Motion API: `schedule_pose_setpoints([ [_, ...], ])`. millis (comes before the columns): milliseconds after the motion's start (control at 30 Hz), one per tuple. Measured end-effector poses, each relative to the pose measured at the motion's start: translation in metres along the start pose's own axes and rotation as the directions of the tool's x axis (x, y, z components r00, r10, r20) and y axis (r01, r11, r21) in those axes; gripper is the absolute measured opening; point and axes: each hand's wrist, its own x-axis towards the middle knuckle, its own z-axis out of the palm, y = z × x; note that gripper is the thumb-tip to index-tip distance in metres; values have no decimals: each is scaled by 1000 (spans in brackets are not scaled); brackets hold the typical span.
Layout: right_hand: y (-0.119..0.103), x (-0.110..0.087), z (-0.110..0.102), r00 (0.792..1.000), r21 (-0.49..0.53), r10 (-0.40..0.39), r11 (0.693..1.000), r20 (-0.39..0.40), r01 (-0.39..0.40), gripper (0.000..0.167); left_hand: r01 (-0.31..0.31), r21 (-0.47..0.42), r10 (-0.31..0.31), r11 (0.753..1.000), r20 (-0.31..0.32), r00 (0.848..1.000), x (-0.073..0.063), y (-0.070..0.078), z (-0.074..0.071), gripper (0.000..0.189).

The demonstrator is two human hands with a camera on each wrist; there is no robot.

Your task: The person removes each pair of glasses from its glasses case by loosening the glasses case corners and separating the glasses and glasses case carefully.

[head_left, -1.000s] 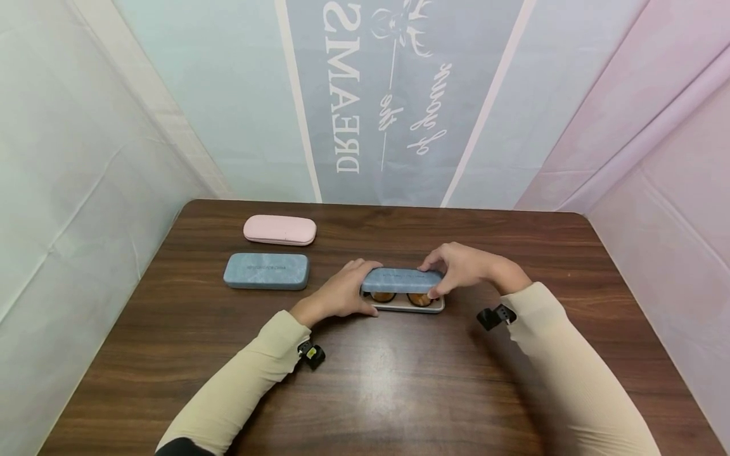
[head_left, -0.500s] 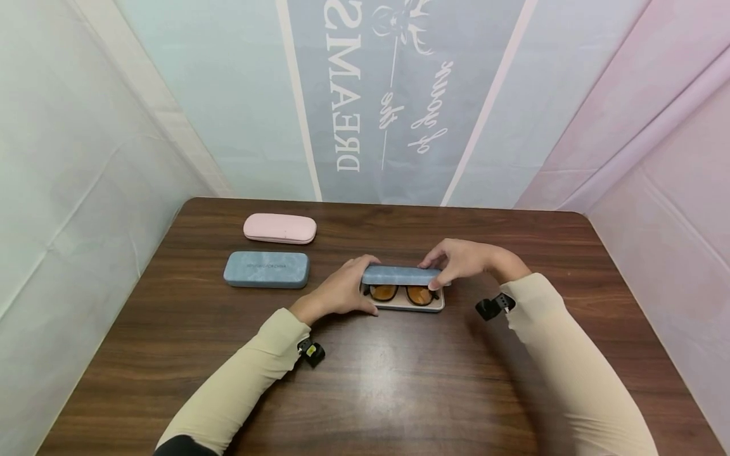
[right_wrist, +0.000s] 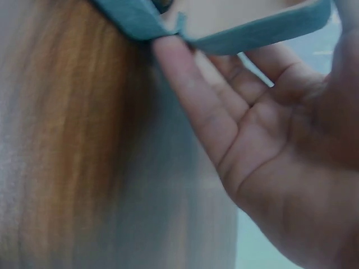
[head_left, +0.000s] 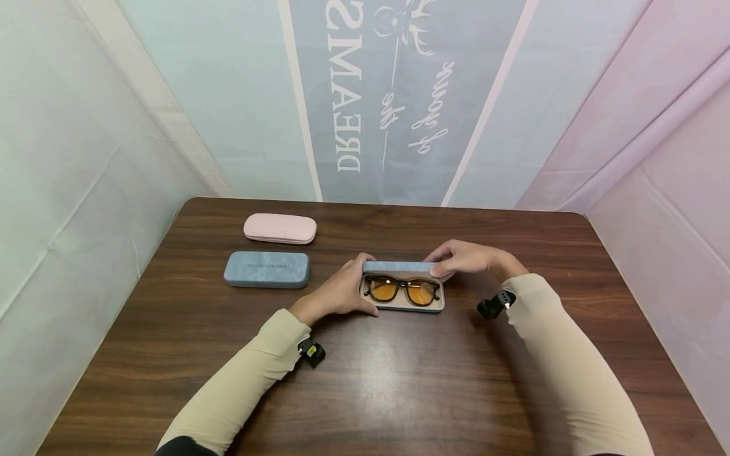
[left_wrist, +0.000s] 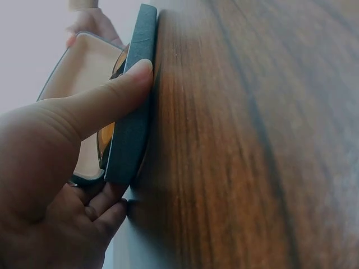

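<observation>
A blue glasses case stands with its lid raised on the table. Inside its pale lining lie dark-framed sunglasses with amber lenses. My left hand grips the base at the left end; in the left wrist view the thumb lies over the front wall and the other fingers reach behind. At the lid's right end my right hand holds the lid between thumb and fingers. The right wrist view has its fingers at the hinge side of the case.
A second blue glasses case, closed, lies left of my left hand. Behind it is a closed pink glasses case. The brown wooden table ends at a printed cloth backdrop, with pale cloth at both sides.
The lid has swung up and back from half covering the sunglasses, so both lenses now show fully. My right hand tilted with it; my left hand kept its place on the base.
</observation>
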Motion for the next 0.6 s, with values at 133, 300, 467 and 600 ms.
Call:
schedule_pose_setpoints([
  [133,3,1,1,1000,30,5,1000,-15,-5,60,10,13,-10,1000,9,1000,0,0,0,109],
  [300,4,1,3,1000,32,5,999,-31,-4,60,7,29,-7,1000,7,1000,-1,0,1,109],
  [467,2,-3,8,999,22,-3,1000,-42,4,63,8,37,-8,999,11,1000,-3,-1,1,107],
  [600,2,-7,10,999,9,-13,1000,-48,13,63,10,37,-10,999,15,1000,-3,-1,1,106],
])
